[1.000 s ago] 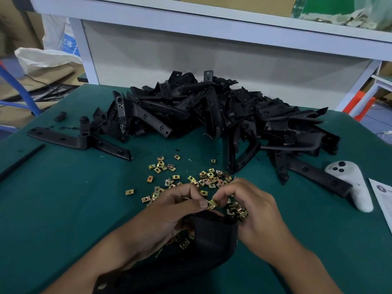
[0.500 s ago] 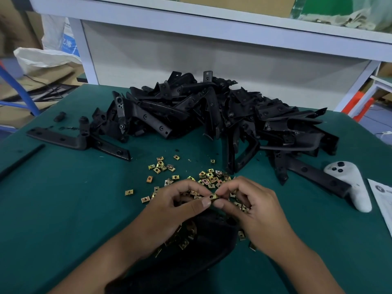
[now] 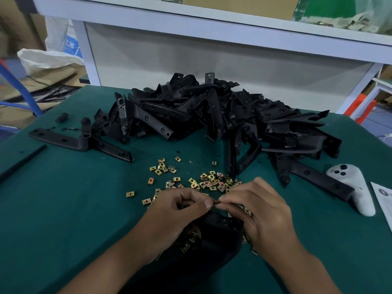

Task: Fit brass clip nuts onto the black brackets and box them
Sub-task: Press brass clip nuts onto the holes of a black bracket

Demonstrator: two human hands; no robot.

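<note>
Left hand [image 3: 178, 211]: a clip nut [image 3: 216, 202] is pinched at its fingertips.
Right hand [image 3: 262, 211]: the same nut is pinched.
Bracket [image 3: 220, 236]: laid beneath both hands' fingers.

On the green-covered table [image 3: 63, 209], the left hand [image 3: 174, 217] and the right hand [image 3: 261, 215] meet fingertip to fingertip, both pinching one small brass clip nut [image 3: 216, 202] between them. Below the hands lies a black plastic bracket [image 3: 216, 236], its near end running toward the bottom edge; a few brass nuts show against it under the left palm. Just beyond the fingers a loose scatter of brass clip nuts [image 3: 191, 177] is spread on the cloth. Farther back sits a large heap of black brackets [image 3: 212, 111], with a single angled black bracket [image 3: 80, 141] lying apart at the left. A white handheld controller [image 3: 352, 185] rests at the right, touching a long bracket.
</note>
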